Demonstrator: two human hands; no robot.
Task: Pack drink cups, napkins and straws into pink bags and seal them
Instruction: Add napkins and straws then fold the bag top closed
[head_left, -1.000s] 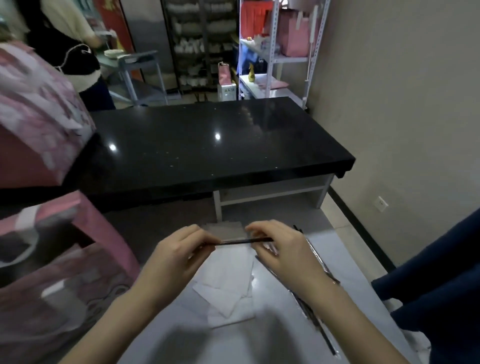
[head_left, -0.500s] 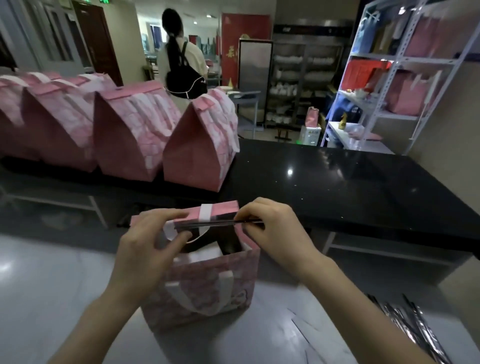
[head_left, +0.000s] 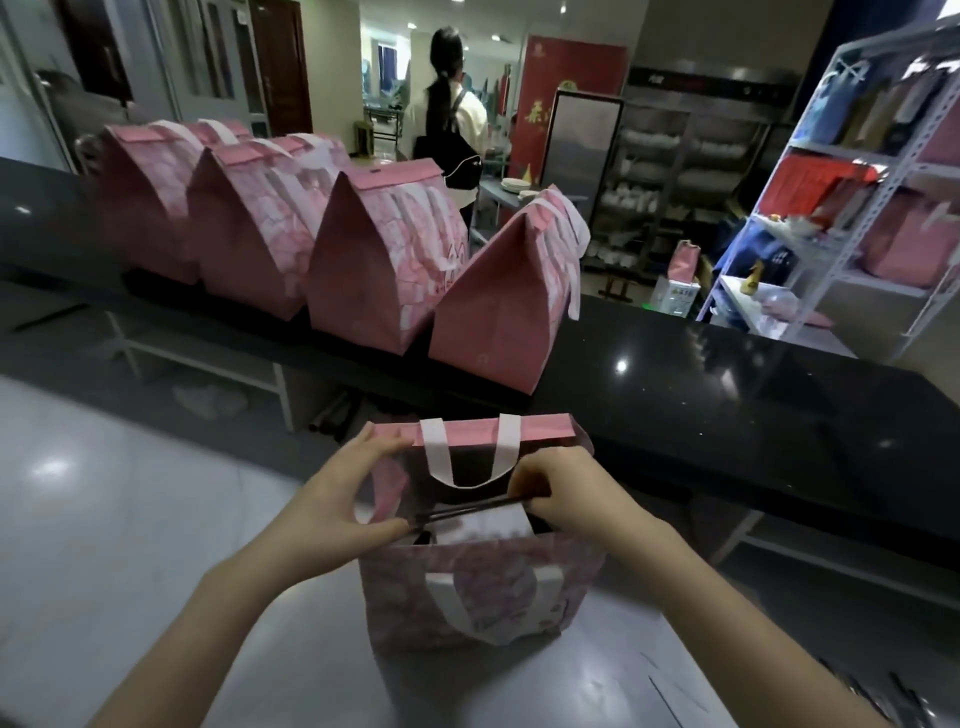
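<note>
My left hand (head_left: 337, 499) and right hand (head_left: 563, 486) each pinch one end of the dark straws (head_left: 470, 510), held level over the mouth of the open pink bag (head_left: 478, 587). A white napkin (head_left: 493, 524) already shows inside. I judge this the filling step; next the straws must tilt down inside, then the flap folds. The bag stands on a grey table (head_left: 130, 519); four sealed bags (head_left: 374, 270) wait on the black counter (head_left: 753, 395).
</note>
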